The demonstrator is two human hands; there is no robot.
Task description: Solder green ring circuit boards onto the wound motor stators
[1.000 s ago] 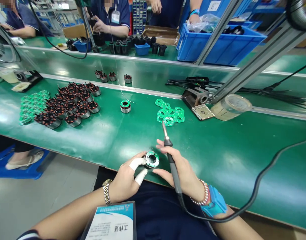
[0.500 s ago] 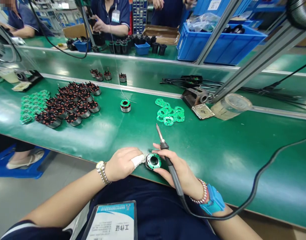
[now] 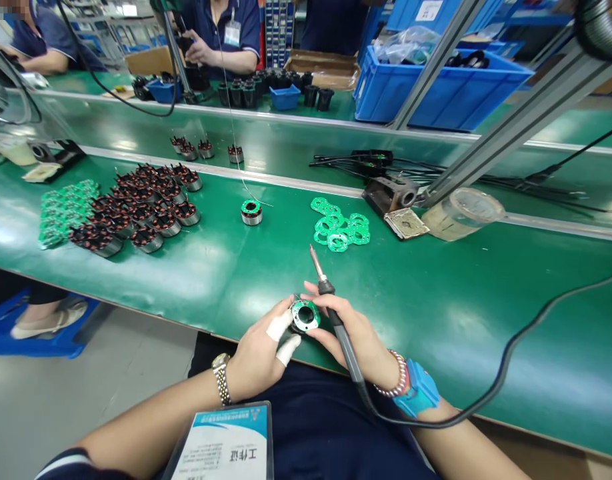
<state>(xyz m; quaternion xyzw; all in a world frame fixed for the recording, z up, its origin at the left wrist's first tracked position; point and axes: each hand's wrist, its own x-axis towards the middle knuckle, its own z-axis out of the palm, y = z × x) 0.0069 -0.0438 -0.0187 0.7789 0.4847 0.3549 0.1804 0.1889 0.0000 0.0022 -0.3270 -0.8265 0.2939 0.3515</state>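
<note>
A motor stator with a green ring circuit board (image 3: 313, 321) on top is held near the table's front edge. My left hand (image 3: 259, 353), white tape on its thumb and a finger, grips the stator's left side. My right hand (image 3: 363, 340) steadies the right side with its fingertips. The same hand also carries a soldering iron (image 3: 347, 347), its tip pointing away from me and clear of the board. A thin wire shows at the stator's upper edge. Farther up the table stands another stator (image 3: 251, 213) with a green board on it.
Left are many bare stators (image 3: 146, 207) and a stack of green boards (image 3: 66, 212). Loose ring boards (image 3: 339, 223) lie ahead, near a soldering iron stand (image 3: 393, 193) and a plastic tub (image 3: 463, 212). The iron's cable (image 3: 511, 360) trails right. Co-workers sit across the bench.
My left hand has turned and shifted, its taped thumb now apart from the taped finger around the stator. The stator and soldering iron have moved slightly left and up.
</note>
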